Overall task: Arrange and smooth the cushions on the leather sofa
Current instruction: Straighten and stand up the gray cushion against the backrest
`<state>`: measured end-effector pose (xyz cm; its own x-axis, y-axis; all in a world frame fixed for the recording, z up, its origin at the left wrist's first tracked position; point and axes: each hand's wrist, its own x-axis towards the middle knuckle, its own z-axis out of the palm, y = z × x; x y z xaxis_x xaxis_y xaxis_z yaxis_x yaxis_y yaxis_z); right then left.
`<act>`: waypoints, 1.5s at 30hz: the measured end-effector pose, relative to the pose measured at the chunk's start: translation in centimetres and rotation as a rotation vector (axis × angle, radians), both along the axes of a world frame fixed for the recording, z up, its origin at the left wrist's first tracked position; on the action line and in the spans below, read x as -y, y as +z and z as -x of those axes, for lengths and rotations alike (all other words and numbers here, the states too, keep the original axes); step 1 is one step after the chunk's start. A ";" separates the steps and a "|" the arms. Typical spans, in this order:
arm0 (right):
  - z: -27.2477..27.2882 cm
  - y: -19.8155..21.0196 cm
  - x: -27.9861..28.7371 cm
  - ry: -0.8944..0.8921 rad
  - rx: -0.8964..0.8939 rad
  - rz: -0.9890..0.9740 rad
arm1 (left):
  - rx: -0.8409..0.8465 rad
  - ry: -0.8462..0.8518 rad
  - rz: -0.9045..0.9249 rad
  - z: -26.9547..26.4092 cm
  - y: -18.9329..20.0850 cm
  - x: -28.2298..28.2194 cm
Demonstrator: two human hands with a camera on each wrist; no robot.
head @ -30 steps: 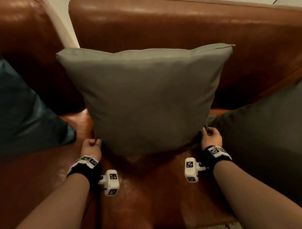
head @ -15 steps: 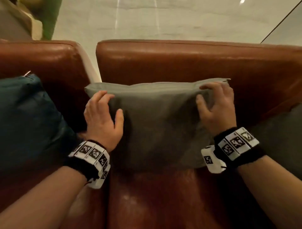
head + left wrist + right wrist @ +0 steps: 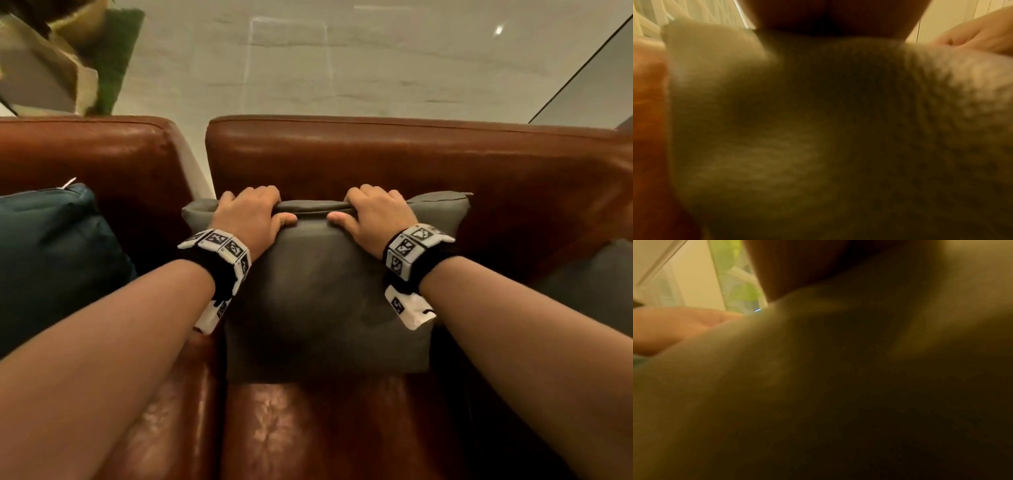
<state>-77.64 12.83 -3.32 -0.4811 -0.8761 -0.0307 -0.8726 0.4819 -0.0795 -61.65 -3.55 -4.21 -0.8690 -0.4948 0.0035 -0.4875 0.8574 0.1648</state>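
Observation:
A grey cushion [image 3: 322, 301] stands upright on the brown leather sofa seat [image 3: 308, 428], leaning against the backrest [image 3: 394, 154]. My left hand [image 3: 251, 212] grips its top edge left of centre, fingers curled over the back and thumb on the front. My right hand [image 3: 371, 212] grips the same edge right of centre in the same way. Both wrist views are blurred and filled by the grey cushion fabric [image 3: 818, 129] [image 3: 818, 386]. The other hand shows at the edge of each.
A dark teal cushion [image 3: 51, 260] leans on the left sofa section. Another grey cushion [image 3: 596, 284] sits at the far right. Behind the backrest lies pale floor [image 3: 342, 68], with a green and tan object [image 3: 68, 58] at top left.
Both hands rose from the cushion's lower corners to its top, then slid inward along the top edge and curled round it. The head view tilted up and nearer.

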 end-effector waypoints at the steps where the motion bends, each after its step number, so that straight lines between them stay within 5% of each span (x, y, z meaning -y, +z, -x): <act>1: 1.0 0.0 -0.9 -0.007 -0.002 0.015 | -0.013 -0.013 0.003 -0.5 -0.1 0.5; 11: 8.2 -0.3 -6.7 0.027 -0.130 0.099 | -0.011 0.068 0.095 -3.9 -0.4 6.4; 16: 9.0 -0.4 -9.8 -0.183 -0.112 0.178 | -0.144 0.289 -0.210 -6.0 0.4 7.0; 19: 9.3 -1.1 -11.8 -0.590 0.278 0.504 | -0.341 0.458 -0.456 -7.5 -1.4 6.5; 22: 7.7 -2.3 -12.6 -0.982 1.093 0.829 | -0.403 0.633 -0.700 -8.4 -3.3 5.3; 23: 7.1 -3.1 -13.0 -1.014 1.198 0.852 | -0.371 0.647 -0.715 -8.6 -3.6 4.7; 24: 6.7 -4.1 -13.3 -1.009 1.195 0.844 | -0.357 0.674 -0.719 -8.5 -3.7 4.2; 28: 6.7 -5.5 -13.3 -1.003 0.687 0.767 | -0.499 0.778 -0.678 -8.0 -4.1 3.9; 30: 7.2 -5.5 -13.1 -1.026 0.616 0.808 | -0.513 0.820 -0.643 -7.8 -4.0 4.0; 34: 6.4 -5.7 -13.5 -1.083 0.676 0.840 | -0.611 0.825 -0.681 -7.8 -3.7 2.1; 36: 6.2 -7.4 -14.6 -1.094 0.899 0.845 | -0.644 0.823 -0.875 -8.4 -4.9 1.0; 38: 5.1 -8.1 -15.2 -1.079 1.027 0.765 | -0.536 0.786 -0.884 -9.2 -6.0 -0.3; 42: 4.1 -7.2 -15.5 -1.176 0.764 0.716 | -0.570 0.967 -0.744 -9.5 -6.5 -1.1; 45: 4.3 -5.8 -15.3 -1.313 0.899 0.919 | -0.593 1.136 -0.726 -8.7 -5.2 -1.3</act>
<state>-81.91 28.11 -9.12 -0.8993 0.1208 -0.4203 0.4371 0.2773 -0.8556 -52.96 -2.26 -9.40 0.0182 -0.9441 -0.3293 -0.5366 -0.2871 0.7935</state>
